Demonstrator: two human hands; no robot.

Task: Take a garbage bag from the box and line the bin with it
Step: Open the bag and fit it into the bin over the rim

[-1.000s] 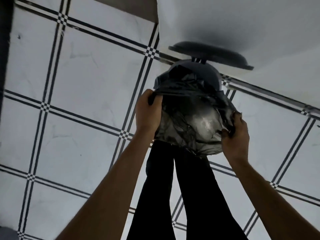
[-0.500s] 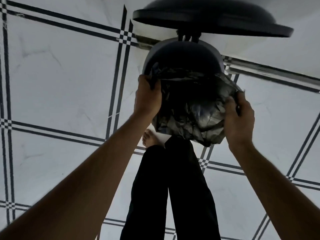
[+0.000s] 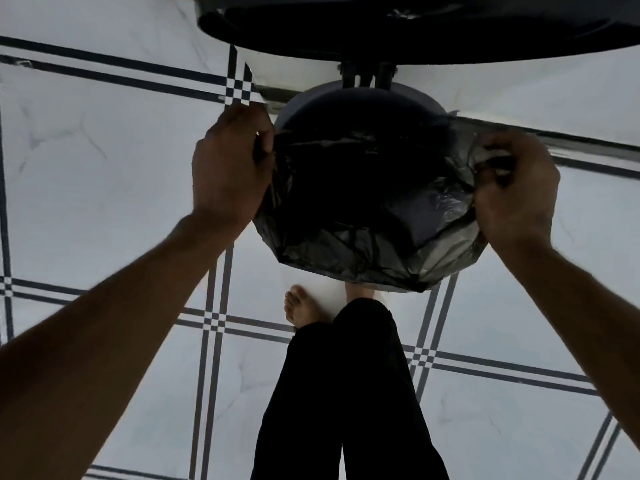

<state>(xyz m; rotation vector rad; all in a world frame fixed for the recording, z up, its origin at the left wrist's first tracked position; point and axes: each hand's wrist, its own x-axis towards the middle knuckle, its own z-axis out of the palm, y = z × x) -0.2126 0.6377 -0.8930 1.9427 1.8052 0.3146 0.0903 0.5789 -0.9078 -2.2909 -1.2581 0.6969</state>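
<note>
A black garbage bag (image 3: pixel 349 223) is spread open over the mouth of a round dark bin (image 3: pixel 349 109) on the floor. The bin's hinged lid (image 3: pixel 398 32) stands raised behind it at the top of the view. My left hand (image 3: pixel 230 168) pinches the bag's left edge beside the bin rim. The right edge of the bag is gripped by my right hand (image 3: pixel 516 188). The near part of the bag hangs over the front of the bin. The box is not in view.
White floor tiles with dark double lines (image 3: pixel 214 320) lie all around. My legs in black trousers (image 3: pixel 349 393) and a bare foot (image 3: pixel 299 306) stand just in front of the bin. A pale wall base (image 3: pixel 287 69) runs behind the bin.
The view has moved closer and more directly over the bin. My hands have pulled the bag's opening wider apart, and the bag now covers more of the bin's mouth.
</note>
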